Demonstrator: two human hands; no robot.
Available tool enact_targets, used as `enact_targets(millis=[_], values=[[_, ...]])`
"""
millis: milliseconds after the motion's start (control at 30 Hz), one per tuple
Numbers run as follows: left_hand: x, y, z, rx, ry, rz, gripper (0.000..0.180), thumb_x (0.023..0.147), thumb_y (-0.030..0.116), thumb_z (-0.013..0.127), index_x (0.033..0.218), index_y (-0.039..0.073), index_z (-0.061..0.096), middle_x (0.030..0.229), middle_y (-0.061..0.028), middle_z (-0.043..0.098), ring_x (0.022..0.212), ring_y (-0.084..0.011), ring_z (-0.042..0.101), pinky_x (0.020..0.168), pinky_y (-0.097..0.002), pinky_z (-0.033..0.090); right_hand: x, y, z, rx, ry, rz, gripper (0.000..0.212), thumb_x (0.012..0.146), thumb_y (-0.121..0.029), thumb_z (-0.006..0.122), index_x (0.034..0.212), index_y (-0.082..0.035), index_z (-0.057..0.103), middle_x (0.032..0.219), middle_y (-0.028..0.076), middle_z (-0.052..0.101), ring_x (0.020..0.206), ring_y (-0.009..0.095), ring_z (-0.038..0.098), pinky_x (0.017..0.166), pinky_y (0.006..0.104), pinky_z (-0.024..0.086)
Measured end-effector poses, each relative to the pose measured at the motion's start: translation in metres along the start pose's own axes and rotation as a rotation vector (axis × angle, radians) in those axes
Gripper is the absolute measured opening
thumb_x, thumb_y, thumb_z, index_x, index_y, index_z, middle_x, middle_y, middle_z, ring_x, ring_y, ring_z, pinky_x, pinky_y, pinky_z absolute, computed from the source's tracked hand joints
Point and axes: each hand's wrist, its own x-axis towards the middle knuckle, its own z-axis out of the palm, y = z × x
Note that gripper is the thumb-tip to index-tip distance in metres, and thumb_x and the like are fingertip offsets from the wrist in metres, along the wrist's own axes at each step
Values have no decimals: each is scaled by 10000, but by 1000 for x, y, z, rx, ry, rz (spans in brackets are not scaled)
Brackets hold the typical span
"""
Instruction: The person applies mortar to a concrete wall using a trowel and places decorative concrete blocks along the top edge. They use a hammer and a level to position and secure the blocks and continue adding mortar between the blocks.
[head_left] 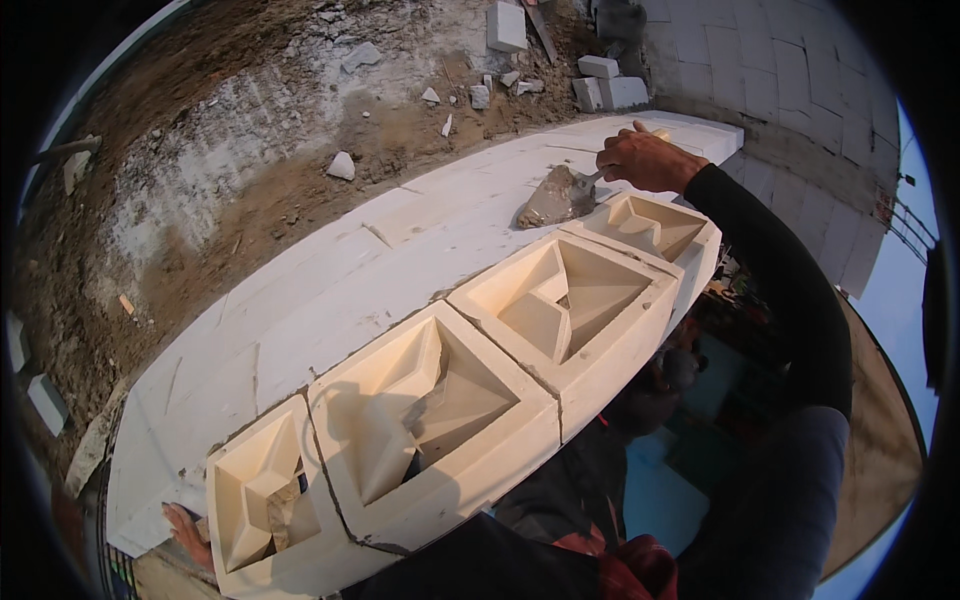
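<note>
My right hand (648, 160) is closed round the pale handle of a trowel (592, 180). Wet grey-brown mortar (556, 197) covers its blade, just over the white wall top and beside the far cream block. A row of cream ventilation blocks (428, 400) with angular recesses stands along the wall's near edge, with dark mortar in the joints. At the lower left, my left hand (187, 533) rests on the white wall by the end block (270, 495), fingers stretched out; the block hides the rest of it.
The white block wall (300, 345) curves across the middle. Beyond it lies brown soil (215, 190) with broken white pieces (341, 166) and whole blocks (507, 27). A grey block wall (770, 75) rises at the far right. A person (650, 395) is below the near edge.
</note>
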Motion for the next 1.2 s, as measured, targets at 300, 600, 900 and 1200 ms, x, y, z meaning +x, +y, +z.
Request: enact_targets(millis=[300,600,900,1200], values=[[-9,19,-10,-60,49,-3,681,936,176,700,1555,60,440,1630,-185,385,1536,-330,325,1248,-559,174,29,-92,-27,-13,-24,-150,243,985,-280,662,1121,-83,702,1070,84,669,1190,299,601,1150,695,335],[-4,48,-22,-118,90,-27,717,895,96,745,1548,58,454,1626,-188,391,1533,-326,333,1256,-550,154,53,-199,-63,101,25,-413,262,997,-287,640,1125,-62,682,1051,108,657,1168,316,608,1140,640,377],[2,61,-31,-132,31,-44,704,936,135,687,1579,83,407,1661,-165,336,1562,-315,264,1270,-545,85,48,-204,-84,96,339,-405,264,1003,-247,635,1150,-36,697,1051,159,698,1048,344,660,962,484,490],[-1,28,-7,-59,-6,-24,681,969,171,663,1581,62,387,1654,-198,331,1563,-329,253,1270,-526,97,8,-167,-45,26,61,-154,219,1025,-264,592,1023,-65,681,943,123,687,1000,337,649,875,510,483]])
